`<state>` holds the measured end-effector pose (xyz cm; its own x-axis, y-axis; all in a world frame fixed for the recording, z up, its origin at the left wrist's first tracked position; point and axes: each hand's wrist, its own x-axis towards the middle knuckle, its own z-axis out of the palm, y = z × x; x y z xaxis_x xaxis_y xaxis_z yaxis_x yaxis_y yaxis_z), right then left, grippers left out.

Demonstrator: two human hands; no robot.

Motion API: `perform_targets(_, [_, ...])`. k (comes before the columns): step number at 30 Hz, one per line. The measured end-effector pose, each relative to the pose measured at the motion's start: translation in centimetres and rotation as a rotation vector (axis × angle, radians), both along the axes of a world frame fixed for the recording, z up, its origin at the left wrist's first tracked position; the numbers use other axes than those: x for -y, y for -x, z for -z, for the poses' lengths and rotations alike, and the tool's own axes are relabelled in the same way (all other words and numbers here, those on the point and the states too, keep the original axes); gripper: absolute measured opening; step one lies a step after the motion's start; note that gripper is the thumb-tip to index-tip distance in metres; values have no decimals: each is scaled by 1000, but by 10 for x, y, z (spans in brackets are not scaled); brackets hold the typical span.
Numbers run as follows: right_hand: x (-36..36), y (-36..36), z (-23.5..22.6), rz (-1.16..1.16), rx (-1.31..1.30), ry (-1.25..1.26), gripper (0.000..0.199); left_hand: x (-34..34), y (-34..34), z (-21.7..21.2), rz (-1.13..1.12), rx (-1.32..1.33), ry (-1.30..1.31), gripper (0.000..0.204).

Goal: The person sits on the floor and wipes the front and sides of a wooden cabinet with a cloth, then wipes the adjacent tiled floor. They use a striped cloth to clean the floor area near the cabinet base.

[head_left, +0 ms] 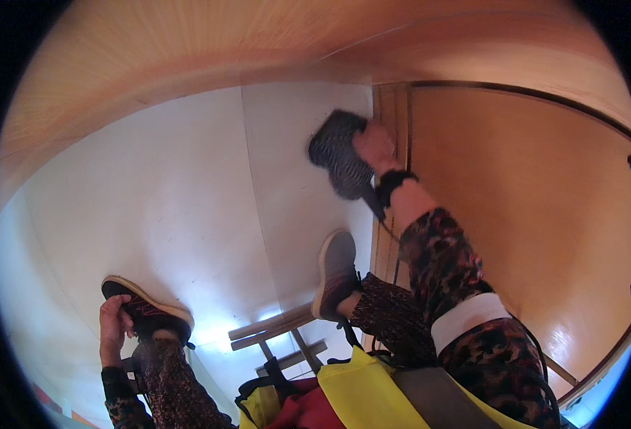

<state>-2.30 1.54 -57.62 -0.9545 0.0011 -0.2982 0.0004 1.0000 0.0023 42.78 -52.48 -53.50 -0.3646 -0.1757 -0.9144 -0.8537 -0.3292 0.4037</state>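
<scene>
Bunched under my right hand [376, 146] is a dark grey textured rag [340, 154], pressed on the pale floor beside the wooden panel. Motion blurs the hand and the rag, and a narrow dark end trails toward my wrist. My left hand [115, 322] hangs by my left shoe [147, 307], fingers loosely bent and apart, with the tips at the shoe's toe. Nothing shows in that hand. My right shoe [337, 275] stands on the floor below the rag.
A flat wooden panel [523, 214] with a dark-edged frame fills the right side. Wood [187, 57] curves across the top. Between my feet are wooden bars [272, 325] like a low stool's. Yellow and red cloth [358, 393] lies at my lap. The floor [179, 193] has a thin seam.
</scene>
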Motion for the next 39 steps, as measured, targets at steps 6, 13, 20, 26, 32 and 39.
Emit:
perform_targets(6, [-28,-32,-8,200,160,91,39,-2,1,-1,-36,13,-1,38])
perform_targets(13, [8,-8,30,18,-214,151,48,-4,3,-3,-20,-11,-4,35])
perform_targets(20, [15,36,23,-108,-133,400,51,-3,3,-4,39,13,44,35])
perform_targets(26, [6,-14,18,-80,-32,178,59,-4,4,0,1,7,29,36])
perform_targets(32, [14,23,28,-203,-225,279,56,-4,4,-4,34,-5,44,36])
perform_targets(39, [26,12,30,100,-65,308,65,-4,4,-2,16,-14,41,38])
